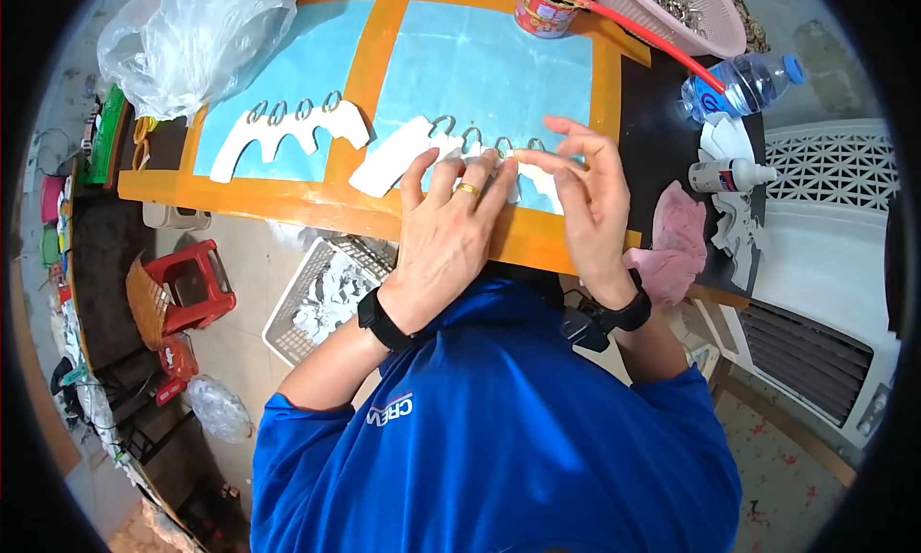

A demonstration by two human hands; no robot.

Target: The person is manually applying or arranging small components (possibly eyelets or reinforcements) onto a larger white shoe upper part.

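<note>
My left hand lies over a white scalloped strip, its fingers spread and pressing it against the light-blue sheet. Bent metal loops stick out along the strip's far edge. My right hand is open, thumb and fingers apart, its index fingertip touching the strip beside a loop, close to my left fingertips. Anything tiny under those fingertips is hidden. Farther left rests a second white scalloped strip with several loops along its far edge. Both wrists carry black bands.
Orange tape borders the table. A clear plastic bag lies back left. Back right are a red tub, a pink basket of metal pieces and a water bottle. Nearer are a small white bottle and pink cloth.
</note>
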